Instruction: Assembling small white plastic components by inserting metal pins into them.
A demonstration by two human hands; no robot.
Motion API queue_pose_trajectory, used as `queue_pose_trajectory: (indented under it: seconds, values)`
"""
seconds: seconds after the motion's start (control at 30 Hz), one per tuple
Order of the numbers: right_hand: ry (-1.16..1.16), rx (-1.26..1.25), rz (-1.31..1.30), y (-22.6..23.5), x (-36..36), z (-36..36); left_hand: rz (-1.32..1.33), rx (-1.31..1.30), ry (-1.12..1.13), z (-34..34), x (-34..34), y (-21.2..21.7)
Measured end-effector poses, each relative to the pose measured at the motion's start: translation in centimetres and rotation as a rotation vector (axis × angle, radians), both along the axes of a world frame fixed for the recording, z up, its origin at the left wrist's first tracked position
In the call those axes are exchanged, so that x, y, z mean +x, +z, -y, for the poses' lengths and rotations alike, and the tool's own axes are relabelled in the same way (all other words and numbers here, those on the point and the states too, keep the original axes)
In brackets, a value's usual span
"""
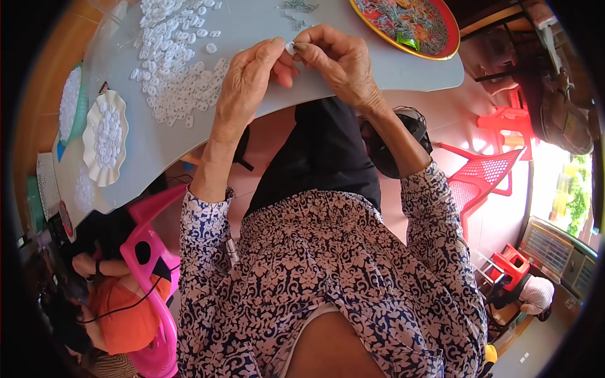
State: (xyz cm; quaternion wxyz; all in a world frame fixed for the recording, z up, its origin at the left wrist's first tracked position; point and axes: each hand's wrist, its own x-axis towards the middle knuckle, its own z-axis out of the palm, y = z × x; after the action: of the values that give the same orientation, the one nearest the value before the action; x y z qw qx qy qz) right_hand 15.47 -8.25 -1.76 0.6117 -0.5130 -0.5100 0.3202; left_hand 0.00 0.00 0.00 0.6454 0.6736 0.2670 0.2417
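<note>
My left hand (pixel 246 79) and my right hand (pixel 340 63) meet over the table's near edge. Between their fingertips is a small white plastic piece (pixel 290 48), pinched from both sides; fingers cover most of it. Left of my hands lies a loose heap of similar white plastic pieces (pixel 167 69), some flat with a hole. Just beyond my fingers is a small scatter of thin grey metal bits (pixel 299 6). On the right, a round red tray with a yellow rim (pixel 449 28) holds many more of these bits and a green packet (pixel 408 41).
A white wavy-edged dish (pixel 94 148) of white pieces stands on the grey table (pixel 148 142), near a green basket (pixel 82 104). Someone in orange (pixel 129 315) sits on a pink chair (pixel 167 340) at left. Red plastic chairs (pixel 482 179) stand to the right.
</note>
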Motion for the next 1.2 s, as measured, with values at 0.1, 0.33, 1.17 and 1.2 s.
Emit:
queue_pose_trajectory:
  seconds: [0.1, 0.33, 1.17, 1.2]
  values:
    - [-0.017, -0.002, 0.036, 0.4, -0.1, 0.1, 0.047, 0.014, 0.021, 0.4, 0.3, 0.2]
    - [0.016, -0.054, -0.003, 0.6, 0.1, 0.2, 0.07, 0.376, 0.117, 0.9, 0.7, -0.2]
    - [-0.001, 0.056, -0.038, 0.2, 0.0, 0.2, 0.278, -0.266, 0.057, 0.4, 0.5, -0.2]
    - [-0.002, 0.056, -0.036, 0.2, 0.0, 0.2, 0.28, -0.267, 0.055, 0.6, 0.6, -0.3]
